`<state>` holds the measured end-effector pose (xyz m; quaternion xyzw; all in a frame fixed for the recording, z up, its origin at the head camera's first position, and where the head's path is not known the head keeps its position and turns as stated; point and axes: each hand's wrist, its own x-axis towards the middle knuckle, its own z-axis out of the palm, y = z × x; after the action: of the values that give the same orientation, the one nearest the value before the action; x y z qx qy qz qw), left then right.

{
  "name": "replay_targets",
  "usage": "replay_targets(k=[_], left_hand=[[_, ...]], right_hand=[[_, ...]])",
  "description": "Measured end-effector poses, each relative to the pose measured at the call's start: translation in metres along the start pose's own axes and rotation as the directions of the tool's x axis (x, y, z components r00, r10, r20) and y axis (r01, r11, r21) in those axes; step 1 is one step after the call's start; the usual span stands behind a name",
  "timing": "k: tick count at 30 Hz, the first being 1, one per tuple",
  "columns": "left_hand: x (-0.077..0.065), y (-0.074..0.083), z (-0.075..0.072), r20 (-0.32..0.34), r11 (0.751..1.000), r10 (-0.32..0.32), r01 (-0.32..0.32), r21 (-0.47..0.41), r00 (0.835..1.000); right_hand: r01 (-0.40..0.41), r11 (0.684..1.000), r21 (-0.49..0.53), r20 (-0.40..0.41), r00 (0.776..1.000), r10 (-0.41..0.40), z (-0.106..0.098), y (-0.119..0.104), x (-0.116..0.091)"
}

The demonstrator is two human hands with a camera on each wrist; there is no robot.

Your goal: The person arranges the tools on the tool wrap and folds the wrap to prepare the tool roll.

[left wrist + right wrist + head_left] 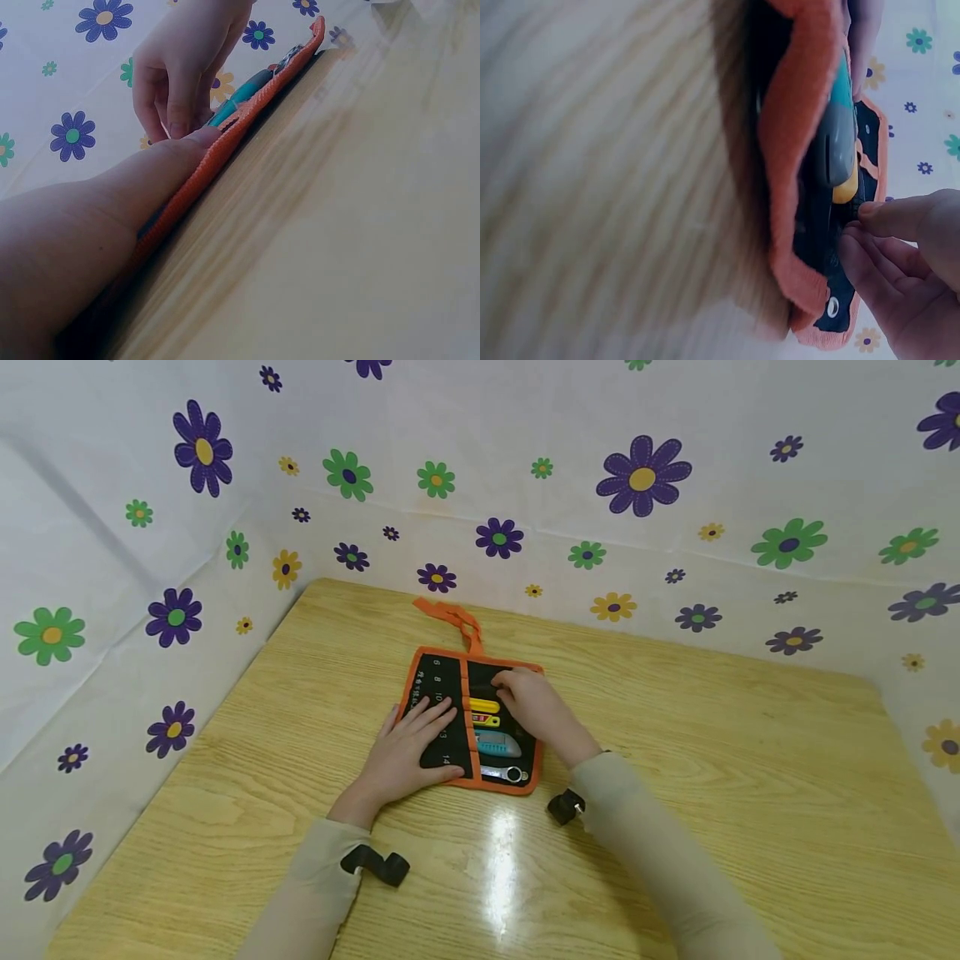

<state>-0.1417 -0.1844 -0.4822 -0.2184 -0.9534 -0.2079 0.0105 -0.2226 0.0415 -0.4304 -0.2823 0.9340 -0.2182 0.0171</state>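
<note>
A black tool pouch [442, 735] with orange trim lies unfolded on the table. My left hand [408, 747] rests flat on its numbered pocket panel, fingers spread. At the pouch's upper right, my right hand [528, 697] pinches a small dark item [850, 213] between thumb and fingertips at the pocket edge; its kind is mostly hidden. Below that hand, the pockets hold a yellow-handled item [483, 705], a yellow cutter [486, 721], a teal utility knife [498, 743] and a silver ring wrench [504, 772].
An orange tie strap [453, 612] extends from the pouch's far edge across the wooden table [712, 760]. Flower-printed white cloth [555, 435] hangs behind the table and along its left side. A black camera mount sits on each wrist.
</note>
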Motion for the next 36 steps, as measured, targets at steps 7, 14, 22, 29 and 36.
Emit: replay_targets(k=[7,14,22,29,36], left_hand=[[0.000,-0.001,0.000,-0.001,1.000,0.002,-0.002,-0.003,1.000],[-0.001,0.000,0.000,-0.004,1.000,0.004,-0.004,-0.011,1.000],[0.000,0.000,0.001,-0.006,1.000,0.000,0.000,-0.013,1.000],[-0.001,0.000,0.001,0.002,1.000,-0.004,0.004,-0.012,1.000],[0.000,0.000,0.000,0.009,1.000,-0.006,0.006,0.004,1.000]], right_hand=[[-0.005,1.000,0.016,0.041,0.999,0.004,0.005,-0.009,0.003],[-0.003,1.000,0.004,0.070,0.998,0.002,0.009,-0.014,0.007],[0.056,0.998,0.000,0.080,0.995,-0.056,0.007,-0.015,0.003],[0.155,0.981,-0.115,0.059,0.987,-0.149,-0.002,-0.018,-0.019],[0.321,0.936,-0.146,0.082,0.946,-0.312,-0.005,-0.029,-0.052]])
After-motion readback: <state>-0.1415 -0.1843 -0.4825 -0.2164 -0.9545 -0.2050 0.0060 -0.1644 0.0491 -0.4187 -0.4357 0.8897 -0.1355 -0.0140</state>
